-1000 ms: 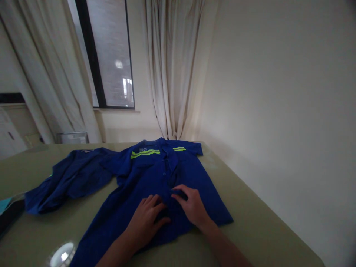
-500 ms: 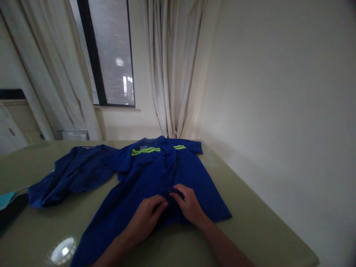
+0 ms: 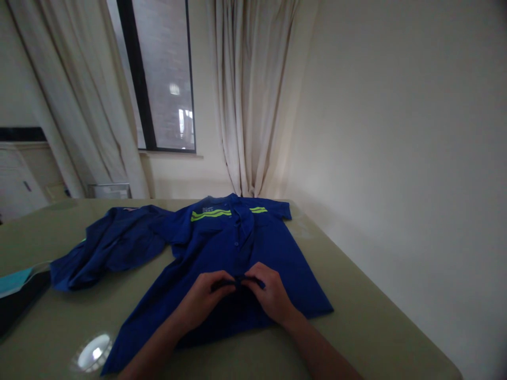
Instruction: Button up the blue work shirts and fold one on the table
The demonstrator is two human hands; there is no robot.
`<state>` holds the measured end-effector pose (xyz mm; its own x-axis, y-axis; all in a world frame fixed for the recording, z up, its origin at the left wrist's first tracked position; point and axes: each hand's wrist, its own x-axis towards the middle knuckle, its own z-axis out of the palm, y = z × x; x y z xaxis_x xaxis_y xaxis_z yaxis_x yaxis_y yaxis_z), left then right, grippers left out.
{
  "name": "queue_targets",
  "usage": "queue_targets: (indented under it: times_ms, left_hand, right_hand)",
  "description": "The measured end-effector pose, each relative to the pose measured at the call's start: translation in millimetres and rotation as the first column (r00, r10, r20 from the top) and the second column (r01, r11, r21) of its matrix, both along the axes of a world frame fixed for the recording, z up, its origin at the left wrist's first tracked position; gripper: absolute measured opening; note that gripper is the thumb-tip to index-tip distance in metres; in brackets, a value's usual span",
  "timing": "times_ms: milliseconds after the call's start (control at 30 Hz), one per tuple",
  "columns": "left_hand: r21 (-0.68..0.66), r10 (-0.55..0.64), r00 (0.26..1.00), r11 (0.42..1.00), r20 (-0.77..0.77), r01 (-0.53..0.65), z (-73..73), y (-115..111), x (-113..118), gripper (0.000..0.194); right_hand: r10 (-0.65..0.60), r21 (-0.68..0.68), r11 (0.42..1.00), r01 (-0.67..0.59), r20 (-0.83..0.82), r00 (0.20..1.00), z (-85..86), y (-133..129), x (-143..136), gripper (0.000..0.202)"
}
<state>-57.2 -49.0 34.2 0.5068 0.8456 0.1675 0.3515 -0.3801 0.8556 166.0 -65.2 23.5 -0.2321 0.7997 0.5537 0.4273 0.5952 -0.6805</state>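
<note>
Both left hand (image 3: 212, 295) and right hand (image 3: 269, 292) pinch the blue shirt (image 3: 275, 248) thumb-to-finger mid-front, tips close together; forearms (image 3: 154, 340) slant inward over the worktop (image 3: 380, 327).

Two bare forearms (image 3: 156, 343) angle inward from below, the left hand (image 3: 206, 294) and right hand (image 3: 270, 293) nearly meeting, fingers (image 3: 219, 276) curled, each thumb (image 3: 224, 290) pinched toward them.
</note>
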Motion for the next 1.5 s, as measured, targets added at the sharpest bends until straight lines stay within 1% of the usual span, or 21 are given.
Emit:
queue_targets:
  times_ms: [67,100,167,267,333,400,500,567,733,800,933,1000,1067,1167,1233,1267,1333,1400,1500]
  left_hand:
    - [-0.058,-0.06,0.998,0.996,0.028,0.061,3.6,2,-5,0.018]
    - [-0.071,-0.064,0.997,0.995,0.035,0.066,4.1,2,-6,0.018]
    - [-0.058,-0.02,0.999,0.998,0.035,0.022,3.5,1,-5,0.016]
    - [0.056,0.083,0.997,0.995,-0.006,-0.082,1.1,-4,1,0.011]
    - [0.15,0.124,0.992,0.982,-0.035,-0.118,-0.3,-8,5,0.008]
    - [0.207,0.129,0.991,0.971,-0.039,-0.118,-1.4,-10,8,0.004]
    - [0.231,0.108,0.994,0.968,-0.023,-0.099,-2.3,-12,10,0.003]
    - [0.207,0.108,0.994,0.973,-0.015,-0.102,-2.0,-12,11,0.002]
    - [0.077,0.138,0.99,0.987,0.018,-0.139,1.4,-11,12,0.005]
    - [0.012,0.126,0.991,0.992,0.042,-0.127,1.9,-10,11,0.008]
    - [-0.134,0.063,0.992,0.99,0.113,-0.047,-1.9,-6,8,0.011]
    - [-0.164,0.06,0.988,0.986,0.142,-0.036,-4.7,-4,8,0.01]
    - [-0.122,0.093,0.986,0.99,0.137,-0.076,-6.6,-4,8,0.013]
    - [0.089,0.162,0.979,0.981,0.12,-0.173,-7.1,-7,11,0.023]
    - [0.208,0.164,0.978,0.96,0.128,-0.188,-7.0,-10,14,0.026]
    - [0.228,0.152,0.98,0.957,0.129,-0.178,-7.0,-11,15,0.025]
    - [0.214,0.134,0.984,0.964,0.121,-0.158,-7.2,-13,18,0.022]
    - [0.162,0.134,0.984,0.975,0.113,-0.152,-7.4,-14,20,0.021]
    - [0.072,0.156,0.978,0.983,0.135,-0.167,-7.3,-12,19,0.02]
  right_hand:
    - [0.018,-0.006,1.0,-0.018,0.028,0.999,0.2,-1,0,0.01]
    - [0.025,-0.012,1.0,-0.025,0.044,0.999,0.1,-2,0,0.01]
    - [0.046,-0.022,0.999,-0.044,0.077,0.996,-0.2,-3,0,0.013]
    - [0.092,-0.034,0.996,-0.088,0.129,0.987,-0.1,-3,1,0.018]
    - [0.115,-0.028,0.993,-0.111,0.171,0.979,0.4,-4,3,0.023]
    - [0.125,-0.014,0.992,-0.125,0.217,0.968,0.7,-4,4,0.026]
    - [0.131,0.019,0.99,-0.142,0.277,0.952,0.8,-5,5,0.026]
    - [0.126,0.064,0.986,-0.153,0.314,0.941,0.5,-6,5,0.024]
    - [0.11,0.177,0.966,-0.187,0.371,0.922,1.0,-6,6,0.024]
    - [0.106,0.185,0.965,-0.187,0.377,0.92,2.3,-6,6,0.024]
    - [0.11,0.165,0.969,-0.186,0.387,0.916,5.4,-7,7,0.026]
    - [0.116,0.159,0.969,-0.189,0.383,0.917,6.0,-7,7,0.027]
    - [0.13,0.157,0.967,-0.202,0.376,0.917,5.7,-7,7,0.027]
    - [0.134,0.154,0.968,-0.199,0.355,0.925,3.6,-6,7,0.027]
    - [0.123,0.152,0.971,-0.185,0.348,0.929,1.8,-5,6,0.027]
    - [0.117,0.154,0.971,-0.181,0.354,0.928,1.0,-5,6,0.027]
    - [0.118,0.161,0.968,-0.191,0.377,0.919,-0.1,-5,5,0.026]
    - [0.128,0.16,0.966,-0.203,0.384,0.914,-0.4,-5,5,0.026]
    - [0.137,0.147,0.97,-0.193,0.324,0.936,0.2,-5,5,0.026]
